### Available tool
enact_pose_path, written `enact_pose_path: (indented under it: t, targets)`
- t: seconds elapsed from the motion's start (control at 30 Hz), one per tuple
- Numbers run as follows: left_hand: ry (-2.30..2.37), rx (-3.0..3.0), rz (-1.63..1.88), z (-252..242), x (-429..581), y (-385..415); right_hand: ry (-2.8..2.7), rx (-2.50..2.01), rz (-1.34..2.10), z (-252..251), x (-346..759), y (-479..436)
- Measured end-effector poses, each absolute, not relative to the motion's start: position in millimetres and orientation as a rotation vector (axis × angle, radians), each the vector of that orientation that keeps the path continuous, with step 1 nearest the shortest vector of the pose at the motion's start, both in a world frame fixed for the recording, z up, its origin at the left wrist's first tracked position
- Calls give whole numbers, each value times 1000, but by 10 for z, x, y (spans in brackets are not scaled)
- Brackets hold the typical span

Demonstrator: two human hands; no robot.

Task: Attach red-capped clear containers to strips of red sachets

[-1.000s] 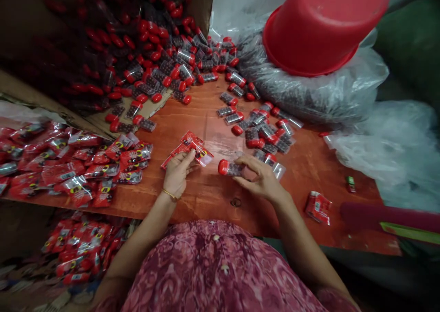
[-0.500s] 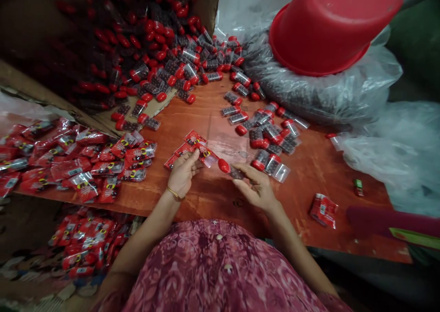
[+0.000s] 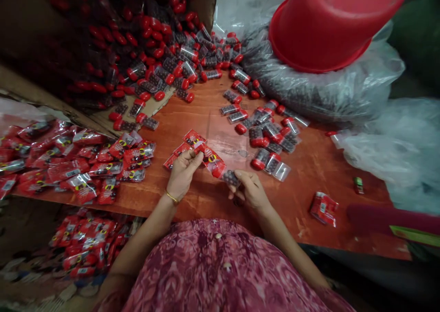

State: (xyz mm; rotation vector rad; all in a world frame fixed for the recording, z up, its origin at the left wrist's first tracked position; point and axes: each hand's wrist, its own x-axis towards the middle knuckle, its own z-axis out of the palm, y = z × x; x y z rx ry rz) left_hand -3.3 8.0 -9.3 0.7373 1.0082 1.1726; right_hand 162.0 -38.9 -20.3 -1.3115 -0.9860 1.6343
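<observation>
My left hand point(image 3: 182, 172) pinches a small red printed sachet point(image 3: 210, 158) held over the red-brown table point(image 3: 309, 165). My right hand point(image 3: 249, 190) grips a clear red-capped vial point(image 3: 228, 177) of dark pellets, and its capped end is partly inside the sachet's open mouth. Under my left hand lie a few more empty red sachets point(image 3: 190, 140). A loose cluster of filled vials point(image 3: 270, 135) lies just beyond my right hand.
A cardboard box point(image 3: 103, 51) on its side spills many vials at the back left. Filled sachets point(image 3: 75, 158) pile up at the left and below the table edge. A red bucket point(image 3: 330, 23) sits on a plastic bag of pellets point(image 3: 309, 92). One sachet point(image 3: 323, 207) lies at the right.
My right hand has carried the vial leftward from the table to the sachet, and the red cap has slid into the sachet's opening. My left hand has kept hold of the sachet.
</observation>
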Motion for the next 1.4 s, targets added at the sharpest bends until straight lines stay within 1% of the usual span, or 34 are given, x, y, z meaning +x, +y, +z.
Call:
enact_pose_path:
  t: [0.3, 0.43, 0.6, 0.8, 1.0, 1.17, 1.4]
  targets:
    - [1048, 661, 1201, -122, 131, 49, -1110, -1334, 1474, -241, 1568, -398]
    - [1078, 610, 1208, -131, 182, 46, -1072, -1335, 1390, -282, 1503, -388]
    - [1058, 560, 1211, -161, 223, 38, -995, -1269, 1450, -386, 1419, -395]
    - [1010, 547, 1188, -245, 296, -48, -923, -1222, 1386, -492, 1313, -451]
    - [997, 631, 1179, -252, 274, -27, -1009, -1297, 1406, -425, 1323, -428]
    - [1060, 693, 1151, -222, 240, 41, -1031, -1359, 1311, -381, 1246, -372]
    - [960, 611, 1094, -215, 239, 91, -1077, -1350, 1229, -393, 1137, -348]
